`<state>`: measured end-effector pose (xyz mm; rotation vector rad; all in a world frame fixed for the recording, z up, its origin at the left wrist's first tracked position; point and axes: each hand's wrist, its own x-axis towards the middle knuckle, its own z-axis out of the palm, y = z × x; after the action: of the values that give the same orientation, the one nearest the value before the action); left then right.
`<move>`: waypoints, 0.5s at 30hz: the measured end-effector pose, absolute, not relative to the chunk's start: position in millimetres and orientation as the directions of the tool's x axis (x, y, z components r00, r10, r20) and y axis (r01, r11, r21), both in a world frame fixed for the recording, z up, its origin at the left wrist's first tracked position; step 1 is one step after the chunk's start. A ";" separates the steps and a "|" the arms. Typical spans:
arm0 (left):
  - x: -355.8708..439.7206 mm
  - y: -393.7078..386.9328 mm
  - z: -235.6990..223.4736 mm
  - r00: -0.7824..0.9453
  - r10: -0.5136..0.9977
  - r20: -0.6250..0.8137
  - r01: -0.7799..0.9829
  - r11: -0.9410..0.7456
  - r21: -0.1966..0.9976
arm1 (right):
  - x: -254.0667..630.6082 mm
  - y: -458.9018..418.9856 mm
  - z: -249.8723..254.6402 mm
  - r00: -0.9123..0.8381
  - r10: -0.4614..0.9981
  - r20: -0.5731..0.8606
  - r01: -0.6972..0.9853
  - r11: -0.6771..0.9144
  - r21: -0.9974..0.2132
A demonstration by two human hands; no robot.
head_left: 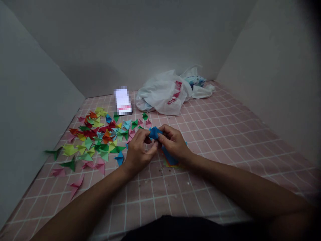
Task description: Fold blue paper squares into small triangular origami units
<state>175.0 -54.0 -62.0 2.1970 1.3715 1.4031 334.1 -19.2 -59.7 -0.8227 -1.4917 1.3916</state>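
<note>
Between both hands, over the middle of the cloth, is a small folded blue origami paper (155, 133). My left hand (138, 149) pinches its left side with thumb and fingers. On the other side, my right hand (175, 142) grips it the same way. Below my right hand lies a stack of coloured paper sheets (170, 157), blue on top with orange and yellow edges showing; the hand hides part of it. Many folded paper birds (101, 147) in green, yellow, red, pink and blue are spread to the left of my left hand.
A pink cloth with a white grid (225, 140) covers the surface. Behind the birds stands a lit phone (123, 101), its screen blurred. White plastic bags (163, 92) lie against the back wall. Grey walls (32, 100) close in the left, back and right sides.
</note>
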 end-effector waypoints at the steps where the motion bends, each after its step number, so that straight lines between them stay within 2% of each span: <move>1: 175.3 -54.4 -61.7 0.118 0.795 0.594 0.587 -0.539 0.604 | 334.1 -19.4 -58.8 -0.362 0.918 0.165 -0.102 0.137 -0.985; 9: 173.9 -55.4 -58.5 0.037 0.853 0.521 0.531 -0.459 0.713 | 333.8 -19.8 -53.9 -0.410 0.903 0.127 -0.116 0.087 -0.989; 15: 173.3 -55.5 -57.8 -0.002 0.910 0.414 0.416 -0.375 0.828 | 331.8 -20.6 -57.0 -0.427 0.897 0.119 -0.111 0.078 -0.991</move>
<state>173.3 -55.5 -57.8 1.8045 1.3668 1.3625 331.8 -20.6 -57.0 -0.8192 -1.5007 1.4879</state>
